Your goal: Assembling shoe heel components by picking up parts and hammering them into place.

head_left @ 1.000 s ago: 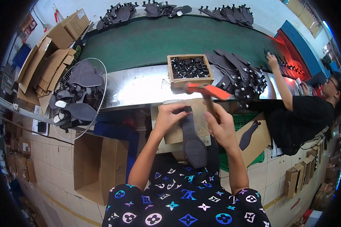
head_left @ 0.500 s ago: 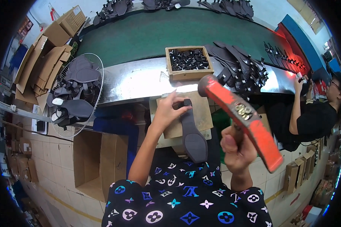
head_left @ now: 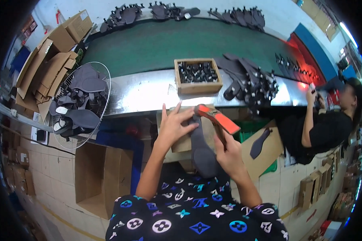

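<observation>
A dark grey shoe sole lies lengthwise over a pale work board, its toe end toward my body. My left hand pinches the sole's narrow heel end between thumb and forefinger, the other fingers spread upward. In my right hand is the handle of a hammer with a worn orange head. The hammer's dark striking face is over the heel end, close to my left fingertips. It covers the small black heel block there, and I cannot tell whether it touches.
Beyond the board, a wooden box of small black heel blocks stands on the metal ledge, beside heaped soles. A wire basket of soles is at left, above an open carton. At right sits a co-worker.
The hammer has come down from its raised place at the right onto the heel end. My left fingers have spread upward. At right, a sole on cardboard has come into sight.
</observation>
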Available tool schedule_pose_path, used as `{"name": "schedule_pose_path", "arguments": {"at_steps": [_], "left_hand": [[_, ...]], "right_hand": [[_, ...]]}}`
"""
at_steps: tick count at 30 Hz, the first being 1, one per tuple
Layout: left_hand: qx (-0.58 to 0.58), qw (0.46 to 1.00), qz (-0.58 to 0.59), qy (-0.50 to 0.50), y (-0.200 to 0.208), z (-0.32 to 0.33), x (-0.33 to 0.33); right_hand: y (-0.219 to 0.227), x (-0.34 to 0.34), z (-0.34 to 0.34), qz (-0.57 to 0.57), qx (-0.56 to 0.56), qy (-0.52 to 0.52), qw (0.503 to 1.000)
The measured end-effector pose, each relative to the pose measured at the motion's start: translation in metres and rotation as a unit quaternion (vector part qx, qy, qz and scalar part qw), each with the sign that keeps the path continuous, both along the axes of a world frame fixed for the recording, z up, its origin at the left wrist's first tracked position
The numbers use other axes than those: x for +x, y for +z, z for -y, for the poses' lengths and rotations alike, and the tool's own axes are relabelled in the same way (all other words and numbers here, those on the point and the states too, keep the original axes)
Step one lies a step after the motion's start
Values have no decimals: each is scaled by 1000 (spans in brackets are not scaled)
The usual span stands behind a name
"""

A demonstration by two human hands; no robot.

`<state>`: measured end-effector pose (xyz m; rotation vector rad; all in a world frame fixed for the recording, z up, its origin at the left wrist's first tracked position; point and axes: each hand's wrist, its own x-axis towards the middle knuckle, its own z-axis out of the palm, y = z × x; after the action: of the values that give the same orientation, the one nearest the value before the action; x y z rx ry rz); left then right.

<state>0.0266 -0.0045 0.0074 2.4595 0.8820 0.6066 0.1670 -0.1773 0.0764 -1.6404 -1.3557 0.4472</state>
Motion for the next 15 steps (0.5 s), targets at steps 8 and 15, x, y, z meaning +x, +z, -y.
{"name": "schedule_pose_path", "arguments": {"at_steps": [8,15], "left_hand": [[-118,956,213,-162,39,45,-32],[-411,881,193,-135,80,95,-55]], "right_hand": [[23,34,-15,117,106,1,987],[-29,37,-33,320,-76,150,932]]}}
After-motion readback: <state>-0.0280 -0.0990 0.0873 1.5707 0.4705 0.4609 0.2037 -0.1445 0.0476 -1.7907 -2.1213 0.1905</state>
